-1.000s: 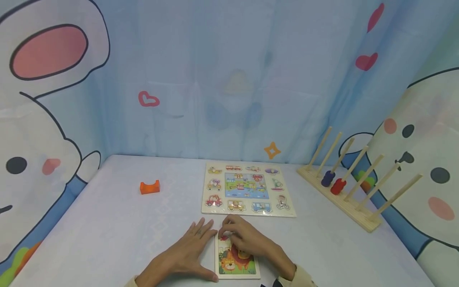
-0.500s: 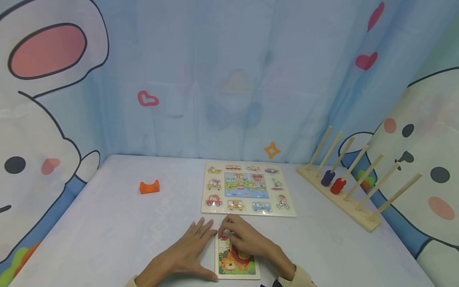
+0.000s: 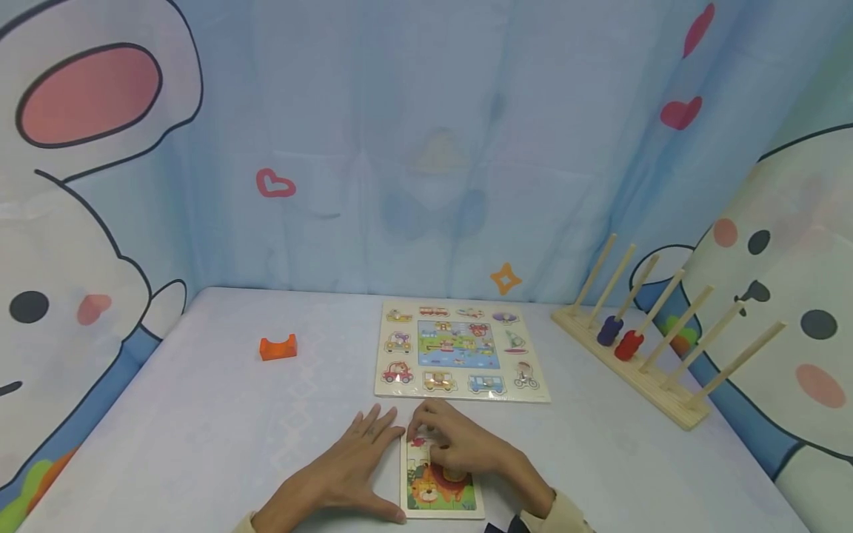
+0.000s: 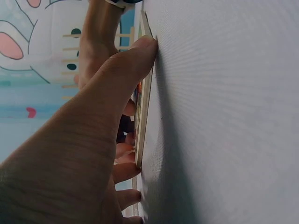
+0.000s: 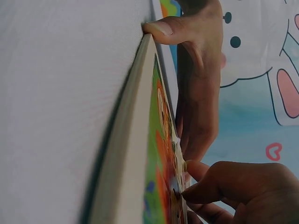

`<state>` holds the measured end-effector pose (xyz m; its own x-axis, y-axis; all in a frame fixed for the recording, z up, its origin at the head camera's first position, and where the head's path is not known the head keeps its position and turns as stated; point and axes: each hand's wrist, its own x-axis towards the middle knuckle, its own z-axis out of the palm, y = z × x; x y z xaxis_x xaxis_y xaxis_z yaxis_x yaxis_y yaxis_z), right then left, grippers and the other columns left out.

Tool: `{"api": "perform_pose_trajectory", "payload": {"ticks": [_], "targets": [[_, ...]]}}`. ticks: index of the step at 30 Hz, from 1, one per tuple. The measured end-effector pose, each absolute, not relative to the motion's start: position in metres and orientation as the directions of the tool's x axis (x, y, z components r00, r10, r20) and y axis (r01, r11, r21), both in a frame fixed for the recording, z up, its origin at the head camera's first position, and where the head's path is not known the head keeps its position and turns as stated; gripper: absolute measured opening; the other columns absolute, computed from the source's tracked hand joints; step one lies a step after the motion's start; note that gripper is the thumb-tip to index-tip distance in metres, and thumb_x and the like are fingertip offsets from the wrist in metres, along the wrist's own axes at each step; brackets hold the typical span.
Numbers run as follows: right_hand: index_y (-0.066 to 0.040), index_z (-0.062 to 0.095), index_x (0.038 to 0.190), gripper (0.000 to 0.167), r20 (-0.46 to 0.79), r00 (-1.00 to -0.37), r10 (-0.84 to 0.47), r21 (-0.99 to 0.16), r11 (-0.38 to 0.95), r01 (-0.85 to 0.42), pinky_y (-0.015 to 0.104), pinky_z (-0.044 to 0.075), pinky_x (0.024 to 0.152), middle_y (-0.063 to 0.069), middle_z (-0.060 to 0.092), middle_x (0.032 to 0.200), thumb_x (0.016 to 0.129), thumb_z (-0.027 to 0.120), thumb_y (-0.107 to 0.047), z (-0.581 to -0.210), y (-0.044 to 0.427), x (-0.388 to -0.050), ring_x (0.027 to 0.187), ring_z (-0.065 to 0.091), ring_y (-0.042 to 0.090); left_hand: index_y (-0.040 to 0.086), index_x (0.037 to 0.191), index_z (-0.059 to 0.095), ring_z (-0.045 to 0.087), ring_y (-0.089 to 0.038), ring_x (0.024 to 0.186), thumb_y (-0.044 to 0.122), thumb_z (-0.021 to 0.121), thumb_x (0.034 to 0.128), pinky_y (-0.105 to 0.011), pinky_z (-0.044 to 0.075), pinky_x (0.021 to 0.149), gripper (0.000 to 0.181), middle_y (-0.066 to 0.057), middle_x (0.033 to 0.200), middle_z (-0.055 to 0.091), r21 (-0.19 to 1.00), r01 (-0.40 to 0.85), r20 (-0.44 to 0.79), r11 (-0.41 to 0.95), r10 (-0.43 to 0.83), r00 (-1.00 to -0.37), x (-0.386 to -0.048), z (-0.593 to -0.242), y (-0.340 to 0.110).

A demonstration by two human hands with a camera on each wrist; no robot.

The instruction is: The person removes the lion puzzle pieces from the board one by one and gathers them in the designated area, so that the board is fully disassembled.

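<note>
Lion puzzle (image 3: 441, 490) — under right hand (image 3: 463, 440).

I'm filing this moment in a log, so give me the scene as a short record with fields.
Left hand: spread along the lion puzzle's left edge, thumb at its near left corner
Right hand: fingers bent over the puzzle's far part; any held piece is hidden
Lion puzzle: flat on the table, partly covered
Vehicle puzzle: flat, beyond the hands
Orange block: far left, apart from everything else
Peg rack: right side, seven pegs, bearing purple beads and red beads
</note>
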<state>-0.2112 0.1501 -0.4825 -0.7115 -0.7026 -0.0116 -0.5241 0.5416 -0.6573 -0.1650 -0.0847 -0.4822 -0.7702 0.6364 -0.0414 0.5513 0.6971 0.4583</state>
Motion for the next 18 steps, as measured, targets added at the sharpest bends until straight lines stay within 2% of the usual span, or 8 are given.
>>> {"api": "perform_pose_trajectory", "payload": {"ticks": [14,18], "targets": [[-0.029,0.06,0.101,0.033,0.014,-0.714,-0.7,-0.705,0.499,-0.504,0.041,0.037,0.104,-0.016,0.053,0.108,0.076,0.06,-0.007,-0.4834,0.1487,-0.2129,0.109,0.045,0.01,0.011,0.144,0.038,0.011,-0.037,0.146,0.074,0.071,0.0626,-0.056,0.014,0.117,0.108,-0.014,0.157,0.024,0.456,0.56,-0.03,0.692,0.641,-0.767,-0.1648,-0.4821,-0.085],[-0.03,0.059,0.101,0.034,0.019,-0.712,-0.701,-0.712,0.491,-0.503,0.039,0.04,0.101,-0.016,0.054,0.107,0.076,0.061,-0.006,-0.4825,0.1487,-0.2127,0.108,0.047,0.011,0.011,0.144,0.037,0.011,-0.037,0.146,0.074,0.071,0.0625,-0.055,0.013,0.117,0.109,-0.014,0.157,0.024,0.463,0.554,-0.033,0.692,0.638,-0.769,-0.1646,-0.4818,-0.0848]]}}
